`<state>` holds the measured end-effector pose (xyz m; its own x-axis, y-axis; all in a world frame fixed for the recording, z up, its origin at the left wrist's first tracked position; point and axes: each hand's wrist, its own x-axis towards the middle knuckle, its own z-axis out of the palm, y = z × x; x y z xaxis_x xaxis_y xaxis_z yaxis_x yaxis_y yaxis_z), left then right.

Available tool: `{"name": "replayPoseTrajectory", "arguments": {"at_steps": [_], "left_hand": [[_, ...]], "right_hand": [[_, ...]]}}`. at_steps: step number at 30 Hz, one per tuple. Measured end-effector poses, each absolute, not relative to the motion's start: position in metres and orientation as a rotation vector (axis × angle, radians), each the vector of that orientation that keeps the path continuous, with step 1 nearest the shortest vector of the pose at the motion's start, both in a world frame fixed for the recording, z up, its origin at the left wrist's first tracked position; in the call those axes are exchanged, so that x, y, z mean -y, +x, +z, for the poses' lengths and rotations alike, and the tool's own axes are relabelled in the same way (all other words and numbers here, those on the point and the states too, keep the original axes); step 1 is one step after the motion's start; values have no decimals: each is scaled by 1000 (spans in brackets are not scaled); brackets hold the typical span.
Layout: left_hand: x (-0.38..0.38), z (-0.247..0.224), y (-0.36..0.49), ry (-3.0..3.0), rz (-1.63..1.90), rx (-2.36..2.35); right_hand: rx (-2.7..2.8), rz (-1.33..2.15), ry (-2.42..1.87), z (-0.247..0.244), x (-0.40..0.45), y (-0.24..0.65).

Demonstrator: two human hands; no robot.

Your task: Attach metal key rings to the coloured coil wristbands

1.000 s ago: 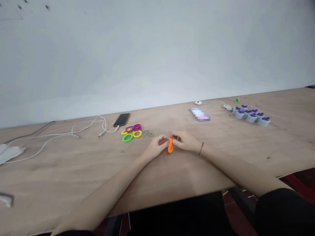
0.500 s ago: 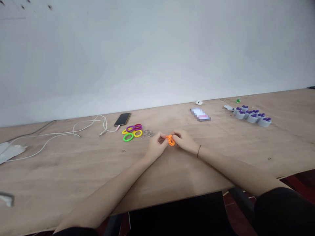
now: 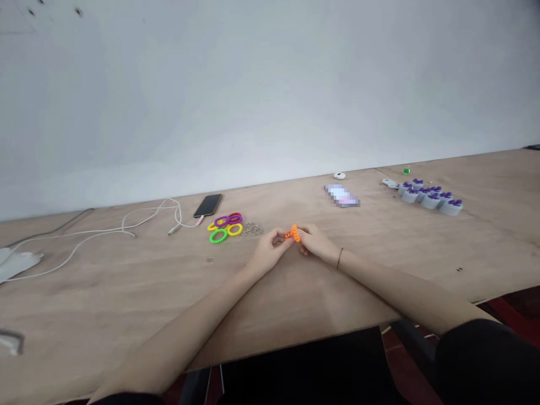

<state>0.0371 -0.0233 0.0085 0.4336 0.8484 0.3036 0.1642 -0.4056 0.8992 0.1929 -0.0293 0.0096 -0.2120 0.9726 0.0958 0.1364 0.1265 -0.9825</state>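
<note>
An orange spiral coil band (image 3: 296,233) is pinched between my two hands, just above the wooden table (image 3: 270,304). My left hand (image 3: 271,249) grips its left side with thumb and fingers. On the other side my right hand (image 3: 314,242) is closed on it, a thin cord around that wrist. My fingers hide part of the band, and whether a metal ring is on it I cannot tell. Left of my left hand lie several metal key rings (image 3: 251,229). Beside them is a pile of coil bands: green (image 3: 218,236), yellow (image 3: 235,229) and purple (image 3: 221,221) among them.
A dark phone (image 3: 208,206) with a white cable (image 3: 180,216) lies behind the bands. Another phone (image 3: 342,196) with a blurred screen and a white earbud case (image 3: 340,176) lie farther back. Several grey cups with purple tops (image 3: 430,199) stand at the right, near a small green object (image 3: 406,171).
The orange coil band has turned in my fingers, its loop now narrower and tilted upward. My right hand's fingers have shifted around it, and the view has moved slightly.
</note>
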Motion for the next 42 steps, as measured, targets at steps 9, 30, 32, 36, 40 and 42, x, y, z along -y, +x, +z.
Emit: {"name": "replayPoseTrajectory", "arguments": {"at_steps": [9, 30, 32, 36, 40, 42], "left_hand": [[28, 8, 36, 2087, 1055, -942], [33, 13, 36, 2081, 1036, -993], [33, 12, 36, 2106, 1060, -1017], [34, 13, 37, 2112, 1059, -1010], [36, 15, 38, 2106, 1066, -992], [36, 15, 38, 2109, 1071, -990]], "right_hand": [[1421, 1361, -1101, 8, 32, 189], [1630, 1355, -959, 10, 21, 206], [1613, 1372, -950, 9, 22, 203], [1576, 1394, -962, 8, 23, 200], [1594, 1357, -962, 9, 24, 198], [1611, 1331, -959, 8, 24, 198]]}}
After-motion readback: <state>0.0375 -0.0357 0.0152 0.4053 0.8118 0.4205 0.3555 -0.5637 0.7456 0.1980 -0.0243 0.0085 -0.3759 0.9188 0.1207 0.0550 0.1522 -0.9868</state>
